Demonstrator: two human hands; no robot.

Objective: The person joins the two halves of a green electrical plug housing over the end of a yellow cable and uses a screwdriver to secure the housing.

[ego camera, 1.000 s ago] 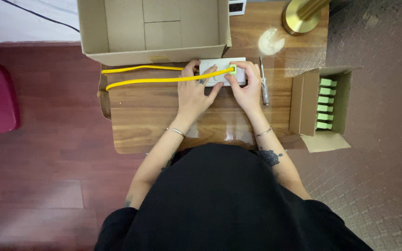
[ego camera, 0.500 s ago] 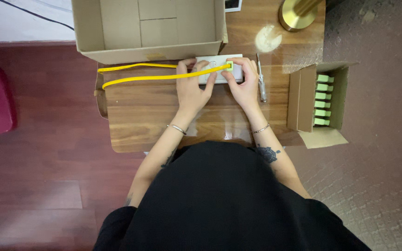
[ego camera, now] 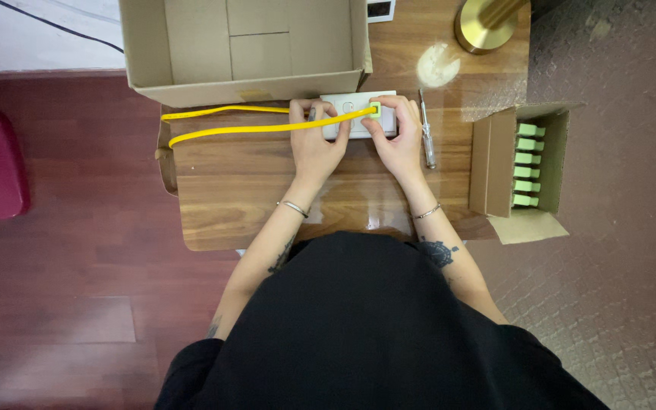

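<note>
hands (ego camera: 354,140) unmoved, white socket block (ego camera: 358,114) pinned under fingertips.

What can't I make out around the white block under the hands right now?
Head view:
- White block: its left part hidden by left hand.
- Green plug: seating too small to tell, right hand crowds it.
- Brass base: cut by top edge.

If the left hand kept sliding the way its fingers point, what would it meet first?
Probably the near wall of the open cardboard box, just beyond the white socket block that the left hand grips; heights are unclear.
</note>
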